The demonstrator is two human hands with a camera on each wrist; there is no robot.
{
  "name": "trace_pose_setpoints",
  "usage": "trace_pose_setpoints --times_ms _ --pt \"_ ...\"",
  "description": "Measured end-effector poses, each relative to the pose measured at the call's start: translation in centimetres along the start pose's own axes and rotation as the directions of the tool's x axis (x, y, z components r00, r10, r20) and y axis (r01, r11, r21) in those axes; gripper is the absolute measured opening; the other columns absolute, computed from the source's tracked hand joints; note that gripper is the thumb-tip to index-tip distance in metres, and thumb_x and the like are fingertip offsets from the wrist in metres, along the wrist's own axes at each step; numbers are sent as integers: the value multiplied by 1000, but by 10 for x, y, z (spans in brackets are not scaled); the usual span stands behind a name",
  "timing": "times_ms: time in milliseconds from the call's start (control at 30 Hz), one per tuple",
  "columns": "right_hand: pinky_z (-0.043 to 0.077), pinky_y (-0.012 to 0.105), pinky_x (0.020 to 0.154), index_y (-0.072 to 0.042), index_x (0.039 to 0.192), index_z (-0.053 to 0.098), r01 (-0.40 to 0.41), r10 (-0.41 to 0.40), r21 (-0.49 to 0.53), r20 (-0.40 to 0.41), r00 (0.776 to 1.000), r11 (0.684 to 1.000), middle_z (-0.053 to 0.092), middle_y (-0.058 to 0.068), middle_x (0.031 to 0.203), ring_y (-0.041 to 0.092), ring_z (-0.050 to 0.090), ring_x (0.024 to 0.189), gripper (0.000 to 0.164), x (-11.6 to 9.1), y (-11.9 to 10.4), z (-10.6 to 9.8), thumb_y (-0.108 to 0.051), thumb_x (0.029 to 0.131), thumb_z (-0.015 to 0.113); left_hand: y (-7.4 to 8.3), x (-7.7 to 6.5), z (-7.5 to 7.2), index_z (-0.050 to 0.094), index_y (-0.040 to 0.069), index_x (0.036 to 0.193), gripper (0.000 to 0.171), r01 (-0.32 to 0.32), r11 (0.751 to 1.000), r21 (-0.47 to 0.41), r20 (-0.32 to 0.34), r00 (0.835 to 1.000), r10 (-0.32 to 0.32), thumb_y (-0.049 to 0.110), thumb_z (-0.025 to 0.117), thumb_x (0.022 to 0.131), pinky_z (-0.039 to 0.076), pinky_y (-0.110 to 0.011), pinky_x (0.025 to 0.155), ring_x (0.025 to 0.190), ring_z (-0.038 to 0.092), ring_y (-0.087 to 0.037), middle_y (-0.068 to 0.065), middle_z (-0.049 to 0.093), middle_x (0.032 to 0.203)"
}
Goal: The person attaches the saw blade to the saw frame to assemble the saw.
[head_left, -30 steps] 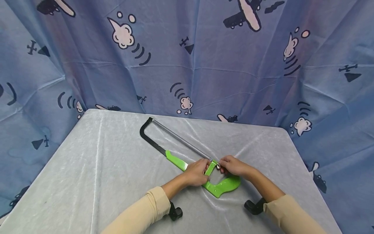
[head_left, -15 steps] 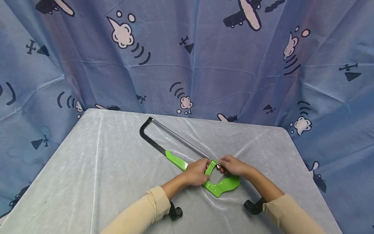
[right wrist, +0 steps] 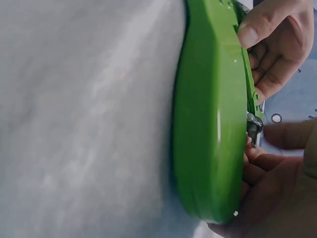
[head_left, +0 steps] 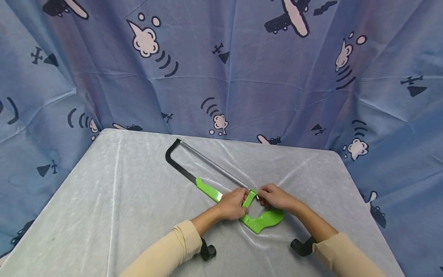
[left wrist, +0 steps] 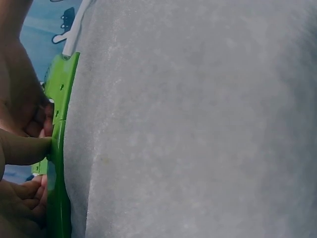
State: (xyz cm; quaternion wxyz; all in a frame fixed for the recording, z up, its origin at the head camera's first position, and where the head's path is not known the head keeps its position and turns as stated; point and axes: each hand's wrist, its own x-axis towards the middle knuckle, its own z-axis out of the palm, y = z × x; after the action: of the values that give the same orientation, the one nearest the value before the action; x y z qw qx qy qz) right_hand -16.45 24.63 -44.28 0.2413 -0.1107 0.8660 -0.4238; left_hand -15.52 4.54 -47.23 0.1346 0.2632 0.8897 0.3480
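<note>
A hacksaw [head_left: 209, 189] with a bright green handle and a black front frame lies diagonally on the cloth. Its silvery blade [head_left: 215, 165] runs along the far side. My left hand [head_left: 232, 204] grips the green frame near the handle, thumb on the near side. At the blade's handle end, my right hand [head_left: 275, 196] works the small metal wing nut [right wrist: 254, 126]. In the right wrist view, its blurred thumb [right wrist: 285, 135] is right by the nut, with curled fingers below it. Part of the nut is hidden behind the green handle [right wrist: 208, 124].
A pale grey cloth [head_left: 155, 231] with creases covers the table. Behind it hangs a blue curtain [head_left: 194, 88] printed with planes and clouds. Black wrist mounts [head_left: 207, 251] stick out by both beige sleeves [head_left: 166, 246].
My right thumb and fingers have shifted slightly at the wing nut, and less of the nut shows. The left hand and the hacksaw have stayed in place.
</note>
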Motion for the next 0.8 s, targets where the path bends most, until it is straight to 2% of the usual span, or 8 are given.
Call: trace_pose_setpoints --times_ms 67,133,200,267,333,400,533,800 --pt "45 29 60 6 99 59 41 -46 -104 -43 998 994 57 4 75 15 52 65 19 -2 0 2 -11 100 51 0 0 0 59 10 116 39 -2 1000 0 0 1000 2 13 74 79 39 -23 72 80 48 -5 8 50 87" --pt "45 29 59 2 105 58 85 -110 -241 -93 990 967 56 2 75 13 52 65 21 -5 -1 4 -16 95 61 0 0 0 59 10 115 39 -2 1000 0 1 1000 2 14 74 79 38 -23 71 80 47 -5 8 49 87" --pt "42 29 56 -3 107 58 113 -189 -409 -150 970 905 55 -1 74 11 50 63 29 -8 -1 7 -20 89 71 -1 0 0 59 10 115 38 -1 1000 1 2 1000 1 14 73 80 38 -23 71 80 47 -5 8 49 87" --pt "39 29 54 -6 102 58 123 -275 -556 -199 940 822 52 -4 72 10 47 61 32 -10 0 10 -22 82 78 -1 0 0 59 10 115 38 0 1000 1 4 1000 0 13 73 80 38 -23 72 80 47 -5 8 49 87" --pt "38 30 52 -9 95 58 113 -341 -647 -238 910 754 50 -6 70 9 44 59 34 -11 0 12 -23 76 82 -1 0 0 59 10 115 39 1 1000 0 5 1000 -1 13 73 80 38 -23 72 80 47 -5 8 49 88" --pt "36 30 51 -10 90 58 113 -393 -698 -255 883 707 48 -6 69 10 43 57 33 -11 0 13 -23 73 84 -1 0 0 59 10 116 39 3 1000 -3 3 1000 -3 13 73 80 39 -23 72 80 47 -6 8 49 88" --pt "36 30 50 -12 84 58 120 -429 -727 -256 866 676 49 -7 69 9 43 57 31 -10 1 15 -23 71 85 -2 0 0 59 10 116 40 6 1000 -9 1 1000 -6 13 73 79 39 -23 72 80 47 -6 7 50 88" --pt "36 30 50 -12 84 58 101 -414 -737 -255 874 668 49 -7 68 9 43 57 31 -8 3 15 -21 72 85 0 1 0 59 10 118 42 16 1000 -16 9 1000 -16 13 75 80 40 -24 75 81 48 -6 8 51 89"
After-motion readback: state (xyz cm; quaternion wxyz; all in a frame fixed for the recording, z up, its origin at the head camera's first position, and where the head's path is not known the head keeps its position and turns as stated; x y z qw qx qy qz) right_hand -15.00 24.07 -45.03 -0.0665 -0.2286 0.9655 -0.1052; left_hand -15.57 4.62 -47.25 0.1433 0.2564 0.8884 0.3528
